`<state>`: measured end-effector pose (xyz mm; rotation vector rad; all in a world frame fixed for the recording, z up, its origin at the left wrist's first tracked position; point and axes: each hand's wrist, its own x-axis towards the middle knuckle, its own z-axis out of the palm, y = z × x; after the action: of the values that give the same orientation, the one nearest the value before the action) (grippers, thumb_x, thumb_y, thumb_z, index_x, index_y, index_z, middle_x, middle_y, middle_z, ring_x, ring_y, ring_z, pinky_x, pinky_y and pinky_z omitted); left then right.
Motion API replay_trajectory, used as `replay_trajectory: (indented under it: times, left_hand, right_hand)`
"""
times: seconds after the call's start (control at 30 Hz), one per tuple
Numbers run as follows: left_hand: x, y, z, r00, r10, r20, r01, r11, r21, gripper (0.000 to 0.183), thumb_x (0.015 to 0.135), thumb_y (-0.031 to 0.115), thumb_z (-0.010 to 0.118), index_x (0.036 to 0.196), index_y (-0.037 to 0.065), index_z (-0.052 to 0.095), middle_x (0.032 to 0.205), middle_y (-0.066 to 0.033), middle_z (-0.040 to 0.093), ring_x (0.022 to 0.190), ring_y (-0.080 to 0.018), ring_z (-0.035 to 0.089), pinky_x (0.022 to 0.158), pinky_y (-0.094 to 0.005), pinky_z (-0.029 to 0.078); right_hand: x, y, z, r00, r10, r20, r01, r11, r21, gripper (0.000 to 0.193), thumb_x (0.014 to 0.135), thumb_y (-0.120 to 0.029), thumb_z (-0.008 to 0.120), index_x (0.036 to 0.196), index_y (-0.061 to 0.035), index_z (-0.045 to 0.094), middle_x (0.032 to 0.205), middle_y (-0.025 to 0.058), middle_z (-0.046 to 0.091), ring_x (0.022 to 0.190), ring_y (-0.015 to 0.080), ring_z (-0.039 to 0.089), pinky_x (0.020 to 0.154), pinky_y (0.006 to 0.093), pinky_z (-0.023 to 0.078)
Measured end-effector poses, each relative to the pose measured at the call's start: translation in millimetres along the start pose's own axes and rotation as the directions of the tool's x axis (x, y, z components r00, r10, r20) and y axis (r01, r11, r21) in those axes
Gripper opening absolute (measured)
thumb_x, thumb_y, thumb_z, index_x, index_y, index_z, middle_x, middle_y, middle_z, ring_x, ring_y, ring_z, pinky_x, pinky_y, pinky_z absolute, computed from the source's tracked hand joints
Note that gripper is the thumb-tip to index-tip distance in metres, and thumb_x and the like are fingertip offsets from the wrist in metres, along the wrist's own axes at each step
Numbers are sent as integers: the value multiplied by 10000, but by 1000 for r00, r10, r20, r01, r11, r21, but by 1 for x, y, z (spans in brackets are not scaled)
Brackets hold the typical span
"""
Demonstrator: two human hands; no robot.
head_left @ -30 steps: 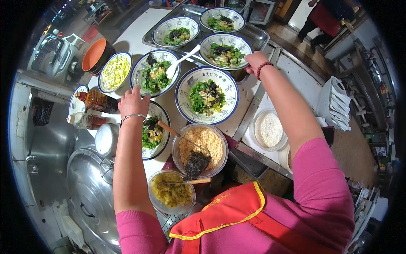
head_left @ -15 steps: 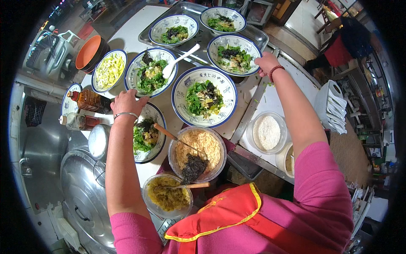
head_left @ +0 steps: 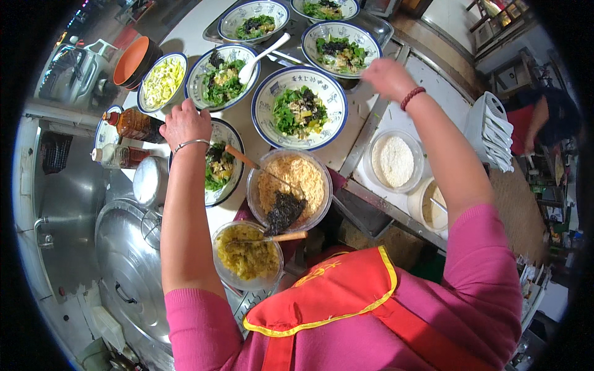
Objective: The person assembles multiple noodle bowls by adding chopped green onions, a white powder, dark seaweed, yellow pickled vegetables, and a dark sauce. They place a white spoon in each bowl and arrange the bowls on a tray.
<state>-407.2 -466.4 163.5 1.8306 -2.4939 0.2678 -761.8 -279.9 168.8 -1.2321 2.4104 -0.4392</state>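
My left hand [head_left: 187, 123], with a silver bangle at the wrist, is over the far edge of the near-left bowl [head_left: 213, 196], beside a dark sauce bottle [head_left: 139, 126]. Its fingers are bent and a little apart, and I see nothing held in them. My right hand [head_left: 390, 80], wearing a red beaded bracelet, is blurred just right of a blue-rimmed bowl [head_left: 342, 49] of greens. Between my arms stand a large bowl [head_left: 299, 108] of greens and dark shreds, a tub [head_left: 291, 185] of pale shredded food and a tub [head_left: 247, 255] of yellow-green chopped food.
Farther away are a bowl [head_left: 162, 82] of pale yellow pieces, a bowl [head_left: 223, 77] with a white spoon [head_left: 263, 57], and a metal tray [head_left: 377, 28] under several bowls. A tub [head_left: 395, 161] of white granules stands right. A lidded steel pot [head_left: 133, 272] fills the lower left.
My right hand has come away from the far-right bowl's rim and is in motion beside it. My left hand stays near the sauce bottle. The whole view has shifted, with the bowls now higher.
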Motion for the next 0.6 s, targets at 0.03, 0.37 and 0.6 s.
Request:
replay_trajectory:
  times: [0.03,0.37,0.6]
  left_hand:
    - [-3,-2,-2,999,6,-45,-7,1000,-8,453,812,420,623,1158,129,599,1169,-130,603,1122,-333,550,943,-494,396]
    - [-87,-52,-42,979,136,-153,-167,963,-211,448,811,342,655,1219,175,573,1229,-115,571,1145,-333,515,967,-482,378]
    - [-176,-88,-47,969,80,-234,-179,879,-442,396,791,120,671,1170,51,575,1147,-159,597,1064,-344,561,934,-432,434]
  right_hand:
    - [-13,-11,10,968,50,246,-70,995,73,391,858,-315,554,826,66,638,715,213,652,596,299,660,555,402,537]
    - [-36,-43,54,917,153,369,-287,895,341,238,840,-84,466,847,75,643,639,155,648,449,225,608,377,359,469]
    - [-33,-17,50,942,63,-330,-10,987,160,303,860,-223,549,1109,-63,613,1005,220,654,964,353,620,861,444,478]
